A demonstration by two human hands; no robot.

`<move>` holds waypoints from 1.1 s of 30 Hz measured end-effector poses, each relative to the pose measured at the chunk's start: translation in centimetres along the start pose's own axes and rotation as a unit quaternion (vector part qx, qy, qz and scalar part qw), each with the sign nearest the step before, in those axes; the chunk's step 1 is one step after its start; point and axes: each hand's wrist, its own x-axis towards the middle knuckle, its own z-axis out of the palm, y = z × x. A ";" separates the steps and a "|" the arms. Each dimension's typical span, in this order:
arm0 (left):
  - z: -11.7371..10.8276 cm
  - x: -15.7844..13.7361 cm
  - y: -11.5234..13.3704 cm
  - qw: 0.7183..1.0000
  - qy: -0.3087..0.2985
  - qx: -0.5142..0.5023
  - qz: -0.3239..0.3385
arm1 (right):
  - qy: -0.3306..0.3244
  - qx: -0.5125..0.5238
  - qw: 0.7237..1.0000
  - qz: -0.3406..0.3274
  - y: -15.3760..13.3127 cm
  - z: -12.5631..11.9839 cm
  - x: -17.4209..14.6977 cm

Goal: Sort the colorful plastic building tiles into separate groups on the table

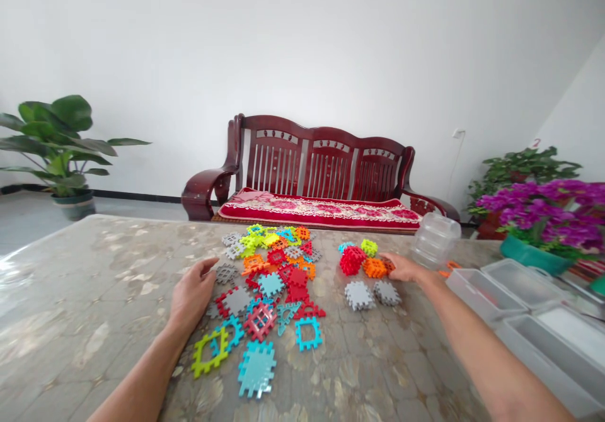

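A loose heap of flat plastic interlocking building pieces (297,277) with toothed edges spreads across the middle of the table. My left hand (193,293) rests at the heap's left edge beside a grey lattice piece (227,274); its thumb and forefinger are slightly apart, with nothing visible between them. To the right, my right hand (403,267) has its fingers closed around the right end of an orange stack (374,268). Around that stack lie a red stack (352,260), a yellow-green stack (369,247), a blue piece (346,245), a light grey stack (360,295) and a darker grey stack (387,293).
Clear plastic boxes (486,290) stand along the table's right side, with a rounded clear container (437,239) behind them. Purple flowers (558,205) in a teal pot are at the right edge. Beyond the table (118,271) stands a dark red wooden bench (326,157).
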 end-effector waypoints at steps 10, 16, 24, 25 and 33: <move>-0.1 -0.1 0.3 1.000 -0.009 -0.003 0.003 | 0.014 -0.041 0.999 0.014 1.0 0.0 -0.5; -0.5 -0.4 0.8 1.000 -0.005 0.000 0.005 | 0.052 -0.041 0.997 0.029 0.6 -0.1 -1.4; -0.3 -0.6 0.9 0.999 -0.018 -0.034 -0.008 | 0.369 0.118 0.922 -0.010 -9.3 1.3 -6.1; -0.3 -0.6 0.8 0.999 -0.016 -0.039 -0.006 | 0.348 0.137 0.927 -0.035 -11.6 2.4 -6.8; -0.3 -1.1 0.7 0.994 -0.006 -0.107 -0.012 | 0.156 0.106 0.972 -0.141 -24.4 11.4 -5.9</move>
